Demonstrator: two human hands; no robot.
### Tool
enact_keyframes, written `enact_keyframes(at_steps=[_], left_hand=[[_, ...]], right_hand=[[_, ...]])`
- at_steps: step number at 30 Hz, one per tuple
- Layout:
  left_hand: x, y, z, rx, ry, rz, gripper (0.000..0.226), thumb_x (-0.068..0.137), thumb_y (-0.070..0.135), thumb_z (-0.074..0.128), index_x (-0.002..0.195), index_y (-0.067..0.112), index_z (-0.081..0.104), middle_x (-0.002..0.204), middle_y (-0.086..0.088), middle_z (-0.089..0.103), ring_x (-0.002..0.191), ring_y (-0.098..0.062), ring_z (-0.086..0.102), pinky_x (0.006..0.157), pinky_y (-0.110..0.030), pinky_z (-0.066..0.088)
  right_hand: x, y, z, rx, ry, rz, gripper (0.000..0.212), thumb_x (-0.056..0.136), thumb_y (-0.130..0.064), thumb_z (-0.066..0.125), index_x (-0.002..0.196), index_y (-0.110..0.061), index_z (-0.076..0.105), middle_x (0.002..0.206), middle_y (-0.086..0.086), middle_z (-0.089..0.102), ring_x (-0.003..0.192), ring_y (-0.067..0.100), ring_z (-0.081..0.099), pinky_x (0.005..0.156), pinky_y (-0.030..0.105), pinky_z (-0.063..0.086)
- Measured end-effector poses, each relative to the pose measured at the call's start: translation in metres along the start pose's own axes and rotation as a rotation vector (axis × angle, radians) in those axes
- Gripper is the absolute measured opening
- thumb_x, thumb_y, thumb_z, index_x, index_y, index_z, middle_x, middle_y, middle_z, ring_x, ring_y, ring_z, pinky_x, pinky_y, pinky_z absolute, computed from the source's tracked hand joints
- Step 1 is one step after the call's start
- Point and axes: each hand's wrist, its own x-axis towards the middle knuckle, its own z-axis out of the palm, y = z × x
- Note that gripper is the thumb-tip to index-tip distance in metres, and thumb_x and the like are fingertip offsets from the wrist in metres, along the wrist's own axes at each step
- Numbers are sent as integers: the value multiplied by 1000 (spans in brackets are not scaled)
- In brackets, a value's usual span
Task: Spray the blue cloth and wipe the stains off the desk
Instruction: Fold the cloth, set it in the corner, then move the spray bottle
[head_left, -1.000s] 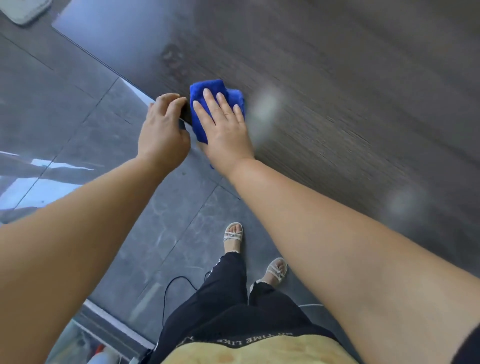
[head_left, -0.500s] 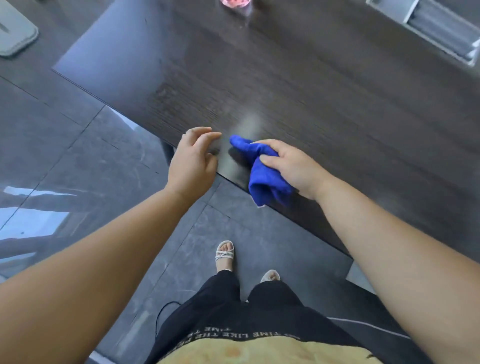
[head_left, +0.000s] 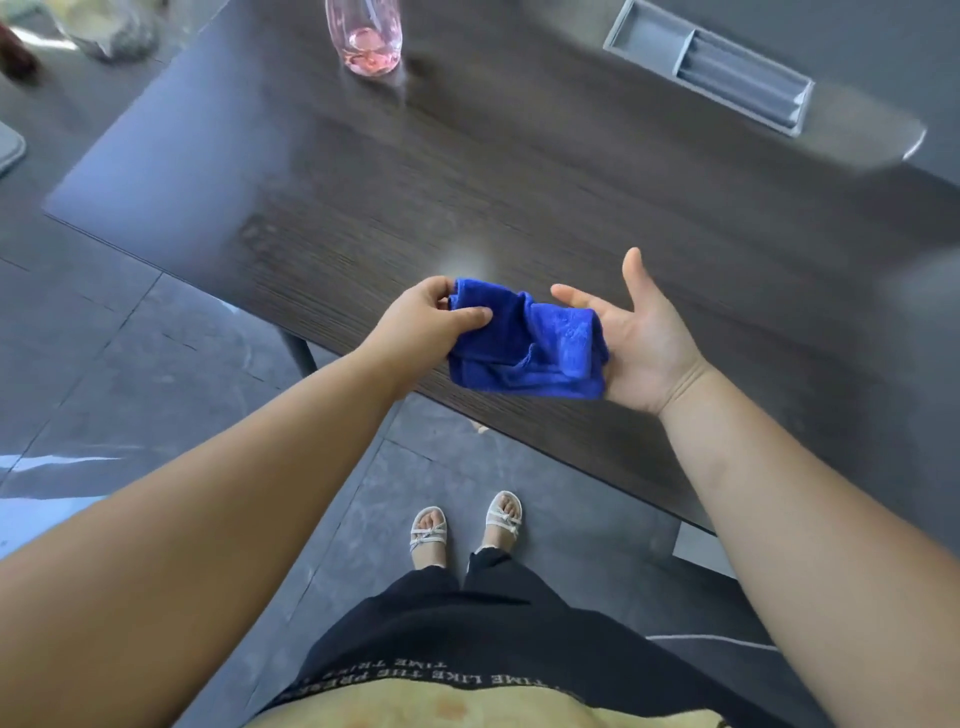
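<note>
The crumpled blue cloth (head_left: 524, 345) hangs in the air just above the near edge of the dark wood desk (head_left: 519, 171). My left hand (head_left: 434, 317) pinches its left end between thumb and fingers. My right hand (head_left: 641, 338) is palm up with fingers spread, and the cloth's right end rests on the palm. A faint smudge (head_left: 257, 231) shows on the desk to the left of the hands. A bottle with pink liquid (head_left: 366, 39) stands at the far edge of the desk; its top is cut off by the frame.
A grey recessed cable tray (head_left: 711, 62) is set into the desk at the back right. A table leg (head_left: 298, 353) drops below the near edge. My feet in white sandals (head_left: 465, 525) stand on grey tiled floor. Blurred items lie at the top left.
The cloth has been lifted off the desk edge. My left hand left the desk edge and took hold of the cloth's left end; my right hand turned palm up and opened under it.
</note>
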Motion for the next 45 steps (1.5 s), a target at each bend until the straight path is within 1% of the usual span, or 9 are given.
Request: enact_keyframes(at_steps=[5,10,18,23,28,32,36,42,45], left_hand=[[2,-5,14,2,39,-58,16,84,13,63,100,16,59,90,-1,65,89,-19,64,85,-35,52],[0,-8,28,-37,26,-77,12,88,12,60,98,16,59,90,-1,65,87,-18,63,80,-33,51],[7,-2,38,185,-45,-13,16,93,26,55,100,16,64,72,-1,57,45,-3,52,44,-17,43],[25,18,46,387,14,124,16,90,19,57,103,23,65,63,-7,65,42,-6,50,50,-20,45],[30,7,56,525,-3,141,37,84,0,50,108,23,64,81,-9,66,68,-22,61,71,-22,54],[22,-11,58,625,-63,1,32,81,9,48,99,29,66,66,3,61,47,-2,49,49,-4,37],[25,-12,60,704,35,10,6,84,26,59,84,20,61,69,10,59,69,-11,55,61,-16,41],[46,-5,69,712,134,10,60,76,40,72,122,14,44,95,7,56,88,-15,54,79,-30,45],[55,-7,74,831,75,15,46,78,38,69,119,20,56,99,2,60,96,-20,57,81,-29,44]], right_hand=[[-9,5,-32,-69,-102,-79,104,32,-51,91,124,-24,50,120,5,65,108,25,64,72,46,56],[0,6,-44,-279,140,-156,39,89,-14,61,127,-10,53,105,5,66,93,20,64,76,34,56],[-1,-13,-72,-533,207,-252,8,96,-22,51,91,-24,58,59,-12,58,43,6,48,37,14,33],[-2,-33,-90,-414,130,-465,30,92,8,47,82,-20,51,94,-11,67,81,2,65,62,19,51],[2,-24,-113,-898,150,-603,45,79,22,46,76,-21,59,112,2,64,102,0,61,91,16,45],[2,-9,-125,-1350,129,-601,47,73,19,43,76,-21,69,116,-2,65,113,10,53,107,25,32],[9,-14,-112,-1205,270,-592,26,80,3,55,85,-20,67,105,-6,61,103,16,57,93,38,46],[26,-20,-100,-1551,350,-320,56,76,-40,73,125,-21,53,124,2,50,118,23,43,97,34,38],[29,-18,-101,-1583,317,-277,41,83,-39,65,118,-21,55,121,0,55,112,22,50,85,29,36]])
